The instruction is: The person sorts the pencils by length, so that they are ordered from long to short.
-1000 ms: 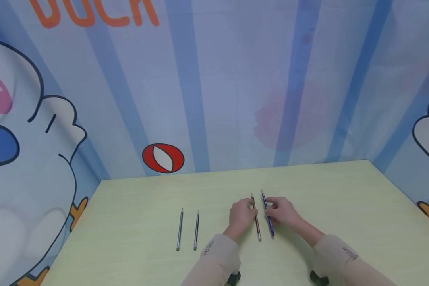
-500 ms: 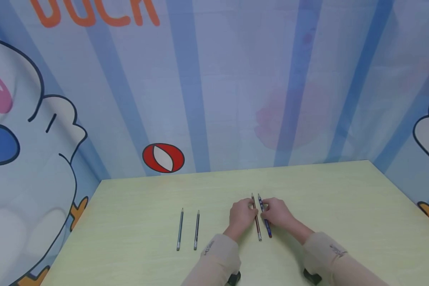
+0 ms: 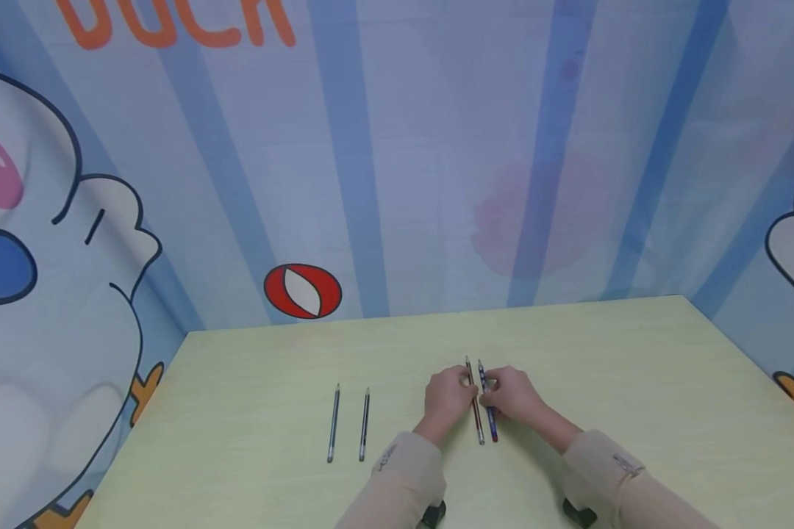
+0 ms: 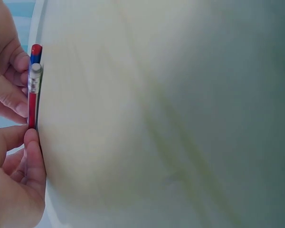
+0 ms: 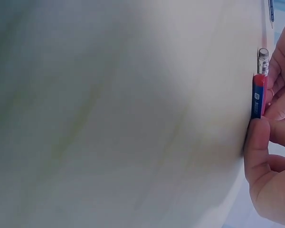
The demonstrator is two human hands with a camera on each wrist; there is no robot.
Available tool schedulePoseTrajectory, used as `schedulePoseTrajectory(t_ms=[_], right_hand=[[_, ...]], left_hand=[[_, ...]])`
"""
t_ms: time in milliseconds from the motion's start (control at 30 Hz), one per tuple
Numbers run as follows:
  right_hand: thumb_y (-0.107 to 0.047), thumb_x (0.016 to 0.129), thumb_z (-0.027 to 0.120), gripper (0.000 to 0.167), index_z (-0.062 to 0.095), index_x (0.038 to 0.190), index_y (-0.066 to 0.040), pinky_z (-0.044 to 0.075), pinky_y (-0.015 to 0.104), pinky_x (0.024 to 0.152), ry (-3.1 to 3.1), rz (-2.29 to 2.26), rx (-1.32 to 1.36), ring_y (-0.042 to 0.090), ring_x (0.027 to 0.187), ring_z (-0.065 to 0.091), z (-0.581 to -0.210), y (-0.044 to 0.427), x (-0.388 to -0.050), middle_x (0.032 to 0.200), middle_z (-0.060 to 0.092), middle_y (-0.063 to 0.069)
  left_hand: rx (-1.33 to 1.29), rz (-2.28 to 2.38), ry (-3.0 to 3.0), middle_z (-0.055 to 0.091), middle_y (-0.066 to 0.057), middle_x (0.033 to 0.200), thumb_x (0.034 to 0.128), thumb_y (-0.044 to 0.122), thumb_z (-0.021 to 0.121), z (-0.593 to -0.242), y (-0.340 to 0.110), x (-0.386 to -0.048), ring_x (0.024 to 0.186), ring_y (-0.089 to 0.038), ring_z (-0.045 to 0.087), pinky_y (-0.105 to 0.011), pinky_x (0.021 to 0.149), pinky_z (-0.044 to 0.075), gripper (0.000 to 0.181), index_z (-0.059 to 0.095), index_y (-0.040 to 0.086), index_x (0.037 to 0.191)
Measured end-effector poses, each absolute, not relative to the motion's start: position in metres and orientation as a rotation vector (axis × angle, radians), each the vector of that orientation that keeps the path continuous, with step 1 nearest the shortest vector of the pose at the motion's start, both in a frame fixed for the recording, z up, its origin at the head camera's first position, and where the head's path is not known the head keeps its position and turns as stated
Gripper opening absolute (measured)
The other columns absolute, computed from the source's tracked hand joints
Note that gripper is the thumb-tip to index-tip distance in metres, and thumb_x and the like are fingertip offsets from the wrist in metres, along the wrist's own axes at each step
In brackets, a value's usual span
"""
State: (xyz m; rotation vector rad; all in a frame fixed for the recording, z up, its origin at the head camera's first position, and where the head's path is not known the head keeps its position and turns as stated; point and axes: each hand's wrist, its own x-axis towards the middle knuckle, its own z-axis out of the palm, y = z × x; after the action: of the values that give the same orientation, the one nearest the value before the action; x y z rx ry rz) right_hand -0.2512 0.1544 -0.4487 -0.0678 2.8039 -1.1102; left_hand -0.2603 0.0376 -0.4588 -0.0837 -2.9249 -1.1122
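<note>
My left hand pinches a red pencil with a white eraser in a silver band, its point facing the back of the table. Just to its right, my right hand pinches a blue pencil with a red end. The two pencils lie nearly parallel with a narrow gap between them in the head view. In the left wrist view the red pencil shows in front of the blue one. The right wrist view shows the blue pencil between thumb and finger, the red one behind it.
Left of my hands, a teal pencil and a dark pencil lie side by side on the pale yellow table, points away from me. A blue striped printed backdrop rises behind the table's back edge.
My right hand has moved left with the blue pencil, bringing it close to the red one and turning it nearly parallel. The left hand and the red pencil have stayed in place.
</note>
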Motion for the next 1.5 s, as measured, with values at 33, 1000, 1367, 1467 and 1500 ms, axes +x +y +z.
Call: schedulePoseTrajectory(t_ms=[33,1000,1367,1467,1500], right_hand=[[-0.003,0.073,0.064,0.043,0.055,0.115,0.004,0.044,0.023,0.041,2.799,-1.118,-0.070,0.011,0.042,0.050,-0.449,0.154,-0.251,0.060,0.058,0.005],[-0.006,0.078,0.061,0.042,0.052,0.116,0.006,0.043,0.026,0.045,2.747,-1.205,-0.121,0.014,0.045,0.051,-0.438,0.161,-0.241,0.061,0.059,0.005],[-0.003,0.079,0.059,0.035,0.054,0.113,0.003,0.049,0.029,0.049,2.623,-1.384,-0.070,0.016,0.058,0.056,-0.422,0.157,-0.227,0.075,0.058,0.008],[-0.005,0.079,0.059,0.035,0.054,0.113,0.002,0.050,0.030,0.049,2.590,-1.440,-0.074,0.016,0.059,0.057,-0.417,0.148,-0.225,0.078,0.056,0.009],[-0.005,0.079,0.060,0.035,0.054,0.113,0.002,0.050,0.031,0.049,2.581,-1.457,-0.080,0.017,0.059,0.057,-0.416,0.145,-0.224,0.078,0.056,0.009]], left_hand=[[-0.083,-1.118,-2.923,0.068,-0.003,0.094,0.0758,0.018,0.065,-0.459,0.037,-0.260,0.065,-0.011,0.055,-0.021,0.054,0.041,0.026,0.065,0.013,0.101],[-0.116,-1.114,-2.945,0.066,-0.006,0.100,0.0753,0.021,0.066,-0.451,0.027,-0.254,0.082,-0.019,0.062,-0.027,0.064,0.048,0.033,0.062,0.011,0.107],[-0.239,-1.230,-2.967,0.067,-0.002,0.082,0.0790,0.022,0.063,-0.432,-0.007,-0.244,0.060,-0.007,0.059,-0.021,0.055,0.042,0.036,0.058,0.011,0.113],[-0.273,-1.286,-2.957,0.067,-0.003,0.082,0.0802,0.022,0.062,-0.428,-0.022,-0.243,0.057,-0.007,0.058,-0.021,0.053,0.043,0.037,0.057,0.010,0.115],[-0.282,-1.303,-2.950,0.067,-0.004,0.082,0.0805,0.021,0.061,-0.427,-0.028,-0.243,0.057,-0.008,0.059,-0.021,0.053,0.043,0.037,0.057,0.009,0.115]])
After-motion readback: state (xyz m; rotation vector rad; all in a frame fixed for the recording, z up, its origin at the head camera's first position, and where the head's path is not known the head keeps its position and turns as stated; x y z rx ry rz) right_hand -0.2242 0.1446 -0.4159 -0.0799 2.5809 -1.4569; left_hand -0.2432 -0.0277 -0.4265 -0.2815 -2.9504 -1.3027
